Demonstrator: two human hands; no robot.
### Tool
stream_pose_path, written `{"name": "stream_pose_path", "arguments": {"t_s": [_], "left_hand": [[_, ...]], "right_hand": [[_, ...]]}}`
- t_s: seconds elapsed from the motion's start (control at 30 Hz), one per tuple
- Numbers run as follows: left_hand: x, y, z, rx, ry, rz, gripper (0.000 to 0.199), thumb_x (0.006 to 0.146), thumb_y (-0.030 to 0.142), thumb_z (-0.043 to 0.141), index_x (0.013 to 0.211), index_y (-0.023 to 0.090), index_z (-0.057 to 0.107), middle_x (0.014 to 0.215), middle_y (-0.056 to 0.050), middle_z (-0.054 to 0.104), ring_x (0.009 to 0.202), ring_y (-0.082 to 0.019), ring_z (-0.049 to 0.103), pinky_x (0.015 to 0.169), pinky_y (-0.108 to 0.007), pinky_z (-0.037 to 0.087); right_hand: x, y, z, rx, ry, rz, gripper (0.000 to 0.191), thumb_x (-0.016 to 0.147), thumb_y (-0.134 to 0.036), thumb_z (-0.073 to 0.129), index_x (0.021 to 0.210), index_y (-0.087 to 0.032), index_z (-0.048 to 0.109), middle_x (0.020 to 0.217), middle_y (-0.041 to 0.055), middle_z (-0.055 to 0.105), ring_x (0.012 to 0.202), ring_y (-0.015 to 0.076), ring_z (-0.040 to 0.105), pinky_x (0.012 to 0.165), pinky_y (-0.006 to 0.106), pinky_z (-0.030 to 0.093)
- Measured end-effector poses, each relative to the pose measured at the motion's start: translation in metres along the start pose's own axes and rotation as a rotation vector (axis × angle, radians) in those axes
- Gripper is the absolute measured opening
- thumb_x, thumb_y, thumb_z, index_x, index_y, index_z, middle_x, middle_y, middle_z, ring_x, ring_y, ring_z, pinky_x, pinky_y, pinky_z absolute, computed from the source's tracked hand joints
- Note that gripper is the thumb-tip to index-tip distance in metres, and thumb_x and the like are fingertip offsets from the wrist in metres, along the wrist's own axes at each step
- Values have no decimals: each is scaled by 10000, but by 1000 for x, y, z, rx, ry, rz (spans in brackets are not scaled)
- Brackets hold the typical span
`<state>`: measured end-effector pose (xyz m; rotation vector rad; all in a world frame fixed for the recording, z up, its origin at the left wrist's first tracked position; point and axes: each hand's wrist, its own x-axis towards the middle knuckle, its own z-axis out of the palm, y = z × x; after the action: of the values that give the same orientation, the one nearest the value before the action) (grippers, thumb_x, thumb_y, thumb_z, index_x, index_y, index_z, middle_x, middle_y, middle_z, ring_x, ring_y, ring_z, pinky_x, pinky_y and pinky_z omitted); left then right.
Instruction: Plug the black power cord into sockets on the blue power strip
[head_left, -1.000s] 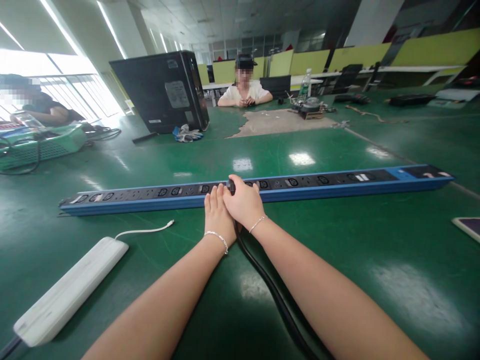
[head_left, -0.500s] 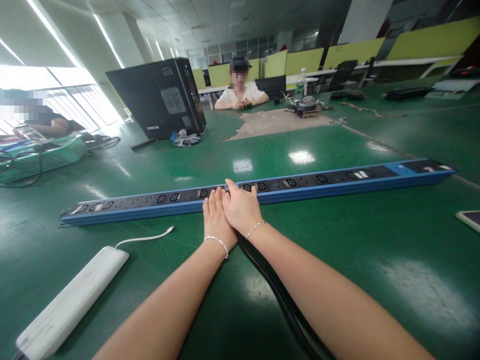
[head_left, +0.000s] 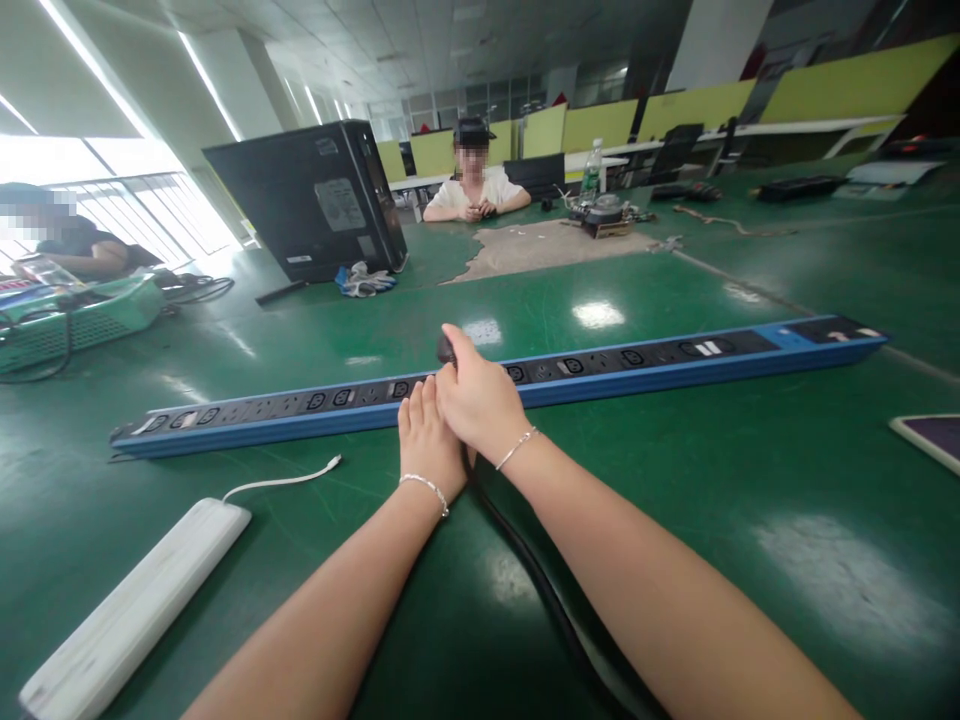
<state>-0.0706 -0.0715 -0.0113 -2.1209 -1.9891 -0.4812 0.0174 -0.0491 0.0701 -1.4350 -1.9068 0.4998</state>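
A long blue power strip (head_left: 645, 374) with a black face and several sockets lies across the table in front of me. My left hand (head_left: 431, 440) rests against its near side, fingers together and bent over the edge onto the sockets; the thumb is hidden. Partly over it, my right hand (head_left: 484, 400) closes round a black plug (head_left: 445, 348), whose end shows past my thumb above the strip. A black cable (head_left: 540, 585) comes from under my right hand and runs toward me between my forearms. Whether the plug touches a socket is hidden.
A white power strip (head_left: 135, 610) with a short white cable lies front left. Behind are a black computer case (head_left: 307, 205), gloves (head_left: 365, 281) and a green basket (head_left: 112, 312). A phone-like object (head_left: 930, 440) lies at right. Two people sit at the table.
My right hand has risen and turned, and the black plug's end now shows above the strip. My left hand stays on the power strip. The view has shifted slightly.
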Motion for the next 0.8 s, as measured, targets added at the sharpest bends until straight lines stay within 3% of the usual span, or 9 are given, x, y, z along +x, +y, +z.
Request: {"name": "stream_pose_path", "arguments": {"t_s": [0.1,0.2,0.33,0.5,0.63,0.8], "left_hand": [[1,4,-2,-24,56,-53,649,739,245,491,1321,-4,349,1401,-228,384,1335,-330,277,1089,-484,227],[3,4,1,-54,121,-83,571,732,219,477,1264,23,408,1368,-200,439,1310,-304,328,1078,-469,258],[3,2,3,-42,148,-37,504,721,210,484,1207,76,463,1352,-180,452,1286,-309,354,1050,-485,287],[2,4,-2,-17,172,35,466,749,227,483,1196,98,513,1248,-174,488,1218,-304,392,1011,-458,330],[2,5,-5,10,166,22,469,762,234,484,1219,141,531,1100,-151,516,1075,-292,457,945,-460,369],[1,7,-6,-21,140,86,471,774,237,483,1241,202,531,1068,-118,505,1033,-268,456,926,-423,381]], "right_hand": [[21,27,-24,38,30,77,455,842,-279,350,1248,-170,524,1048,84,662,926,201,610,804,292,444],[35,51,-53,101,-39,166,377,813,-252,387,1091,-132,612,786,66,674,677,162,613,636,244,445],[38,73,-76,123,-179,320,354,754,-165,433,1057,-118,610,524,-14,543,422,105,489,440,207,343],[35,86,-84,54,-255,365,339,752,-160,435,1040,-109,608,483,-39,491,337,86,390,378,222,290],[38,96,-86,-44,-254,368,359,761,-176,424,1063,-113,607,518,-27,520,346,88,409,393,222,312],[39,101,-81,-166,-299,348,401,779,-216,394,1103,-128,614,637,18,622,392,100,464,439,225,352]]}}
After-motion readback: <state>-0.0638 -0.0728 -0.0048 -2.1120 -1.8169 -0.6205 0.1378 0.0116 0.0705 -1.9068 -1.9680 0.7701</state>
